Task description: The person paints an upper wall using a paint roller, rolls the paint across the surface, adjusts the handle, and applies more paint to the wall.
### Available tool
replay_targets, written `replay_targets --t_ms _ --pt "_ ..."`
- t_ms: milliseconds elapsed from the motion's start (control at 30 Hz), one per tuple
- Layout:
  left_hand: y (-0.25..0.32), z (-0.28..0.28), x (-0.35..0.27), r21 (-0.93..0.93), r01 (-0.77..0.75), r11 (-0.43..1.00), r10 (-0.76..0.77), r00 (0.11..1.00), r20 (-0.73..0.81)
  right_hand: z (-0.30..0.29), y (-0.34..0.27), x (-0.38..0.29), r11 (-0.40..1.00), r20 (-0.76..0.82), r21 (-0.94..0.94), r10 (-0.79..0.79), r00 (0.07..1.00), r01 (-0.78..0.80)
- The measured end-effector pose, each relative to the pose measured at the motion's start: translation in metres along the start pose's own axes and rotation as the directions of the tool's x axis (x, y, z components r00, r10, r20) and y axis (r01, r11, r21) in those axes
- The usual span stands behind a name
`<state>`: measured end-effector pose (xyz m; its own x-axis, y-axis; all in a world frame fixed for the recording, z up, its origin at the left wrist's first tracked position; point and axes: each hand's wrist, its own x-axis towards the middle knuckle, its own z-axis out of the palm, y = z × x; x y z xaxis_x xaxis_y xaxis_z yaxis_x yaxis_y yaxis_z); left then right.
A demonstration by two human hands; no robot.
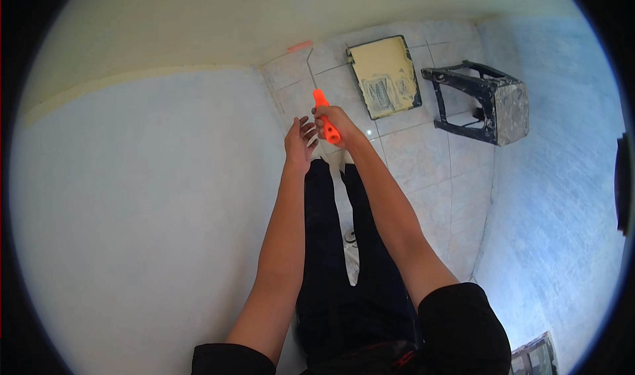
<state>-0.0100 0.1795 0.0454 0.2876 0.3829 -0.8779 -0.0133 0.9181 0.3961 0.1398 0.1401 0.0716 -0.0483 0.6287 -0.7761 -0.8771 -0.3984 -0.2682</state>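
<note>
My right hand grips the orange plastic handle of a small paint roller. Its thin metal rod leads away to a pinkish roller sleeve, which is at or close to the yellowish wall ahead; I cannot tell if they touch. Just left of the handle is my left hand, fingers apart and slightly curled, holding nothing. Dark smudges mark its fingertips. A black paint tray holding cream-yellow paint lies on the floor beyond my right hand, with bare, streaked patches at its near end.
A paint-spattered black plastic stool lies on its side right of the tray. The tiled floor runs between a whitish left wall and a bluish right wall. A round floor drain shows between my legs.
</note>
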Motion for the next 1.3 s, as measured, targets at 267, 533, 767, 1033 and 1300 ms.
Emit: replay_targets --t_ms 267,533,767,1033,1300 --pt "0.012 -0.025 -0.006 0.060 -0.185 0.981 0.188 0.981 -0.049 0.042 0.026 -0.093 0.999 0.030 -0.042 -0.009 1.000 0.010" --pt "-0.002 0.031 0.003 0.135 -0.169 0.976 0.176 0.984 -0.039 -0.011 -0.003 0.005 1.000 -0.072 0.019 -0.023 0.997 0.024" --pt "0.022 -0.015 -0.002 0.173 -0.218 0.961 0.234 0.969 -0.079 0.040 0.024 -0.100 0.999 0.026 -0.050 -0.003 1.000 0.005" --pt "-0.031 0.020 -0.012 -0.040 -0.146 0.989 0.141 0.984 -0.110 0.006 -0.009 0.007 1.000 -0.083 -0.007 -0.003 0.997 0.003" --pt "-0.028 -0.019 -0.028 -0.211 -0.167 0.963 0.126 0.973 -0.193 0.059 0.003 -0.097 0.996 -0.023 -0.092 -0.001 1.000 -0.002"
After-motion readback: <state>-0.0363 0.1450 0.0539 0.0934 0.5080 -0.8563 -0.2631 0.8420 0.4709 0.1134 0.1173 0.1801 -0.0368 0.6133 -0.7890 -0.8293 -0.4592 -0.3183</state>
